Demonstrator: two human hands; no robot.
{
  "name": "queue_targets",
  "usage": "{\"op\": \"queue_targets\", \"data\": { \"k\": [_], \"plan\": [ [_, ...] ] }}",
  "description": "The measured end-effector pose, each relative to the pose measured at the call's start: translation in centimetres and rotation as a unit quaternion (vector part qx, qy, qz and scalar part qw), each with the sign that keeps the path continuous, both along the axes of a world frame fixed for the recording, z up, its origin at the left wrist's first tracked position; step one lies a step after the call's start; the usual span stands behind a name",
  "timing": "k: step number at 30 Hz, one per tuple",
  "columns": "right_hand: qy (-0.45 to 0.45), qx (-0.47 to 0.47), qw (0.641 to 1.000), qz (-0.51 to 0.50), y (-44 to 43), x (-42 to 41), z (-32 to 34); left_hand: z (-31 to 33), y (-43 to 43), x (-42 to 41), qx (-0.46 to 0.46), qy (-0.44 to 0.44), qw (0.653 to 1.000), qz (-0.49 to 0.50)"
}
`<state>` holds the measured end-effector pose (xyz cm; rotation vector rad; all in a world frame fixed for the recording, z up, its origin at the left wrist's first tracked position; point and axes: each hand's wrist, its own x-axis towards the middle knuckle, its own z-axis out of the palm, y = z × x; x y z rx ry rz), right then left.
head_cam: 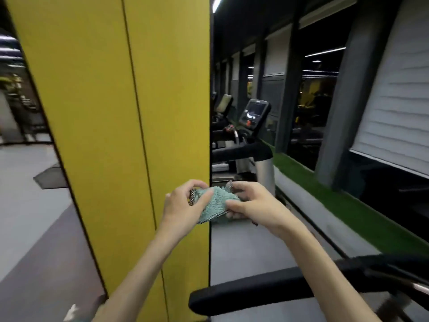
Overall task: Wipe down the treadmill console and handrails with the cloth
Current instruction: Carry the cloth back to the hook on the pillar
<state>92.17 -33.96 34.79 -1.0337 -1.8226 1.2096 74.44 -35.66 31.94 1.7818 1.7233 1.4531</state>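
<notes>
A folded teal terry cloth [214, 202] with a black-and-white checked edge is held in the air in front of me. My left hand [183, 206] grips its left side, thumb on top. My right hand [254, 205] pinches its right side. Below my right forearm runs a black padded handrail [250, 291] of the nearest treadmill. Farther back stands another treadmill with a dark console screen [253, 112] and a black handrail [241, 152]. Both hands are well above the near handrail and touch only the cloth.
A wide yellow pillar [116, 112] fills the left and middle, just behind my left hand. A grey floor strip [255, 240] and a green turf strip [336, 205] run along dark windows with white blinds [394, 101] on the right.
</notes>
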Motion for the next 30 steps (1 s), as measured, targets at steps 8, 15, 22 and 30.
{"op": "queue_targets", "data": {
  "k": [8, 15, 22, 30],
  "plan": [
    [0.012, -0.029, 0.987, 0.156, -3.2, -17.1, -0.9, -2.0, -10.1, -16.5, -0.106, 0.009, 0.990, 0.089],
    [0.040, -0.085, 0.938, 0.333, -8.2, -32.7, -3.3, -4.7, -19.0, -29.8, -0.114, 0.074, 0.976, 0.167],
    [0.004, -0.036, 0.923, 0.383, -11.5, -43.5, -5.1, -6.3, -22.9, -40.5, -0.116, 0.120, 0.960, 0.225],
    [0.014, -0.008, 0.928, 0.371, -9.1, -51.9, -5.0, -6.9, -21.8, -48.4, -0.108, 0.098, 0.963, 0.227]
  ]
}}
